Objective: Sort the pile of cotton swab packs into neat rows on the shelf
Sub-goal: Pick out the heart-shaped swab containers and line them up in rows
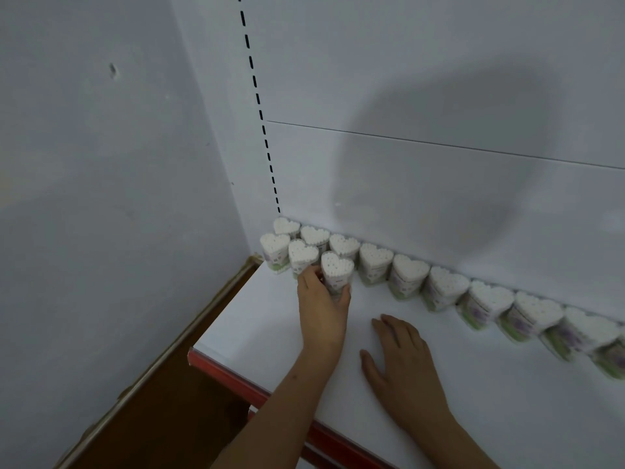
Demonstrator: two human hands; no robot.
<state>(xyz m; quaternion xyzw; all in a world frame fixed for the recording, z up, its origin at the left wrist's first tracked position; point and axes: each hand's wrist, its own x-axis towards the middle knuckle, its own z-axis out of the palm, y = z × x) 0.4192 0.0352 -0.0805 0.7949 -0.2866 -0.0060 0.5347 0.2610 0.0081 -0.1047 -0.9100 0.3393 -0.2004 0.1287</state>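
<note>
Shelf [473, 384], white with a red front edge. Right hand [402, 360] rests flat on it, fingers relaxed and holding nothing. Left hand [324, 313] grips an upright heart-shaped swab pack [336, 270], third in the front row. Back row of packs [439, 282] lines the rear panel [439, 164].

Shelf [473, 384] front and middle lie open: bare white surface from the red front edge [236, 380] up to the packs, wide room to the right of the right hand [402, 360]. Back row of packs [406, 272] lines the rear panel [439, 184], blocking reach to it; second row [301, 255] fills the left rear corner, where the left hand [324, 309] grips the front pack [336, 270]. Side wall [118, 198] closes the left.
</note>
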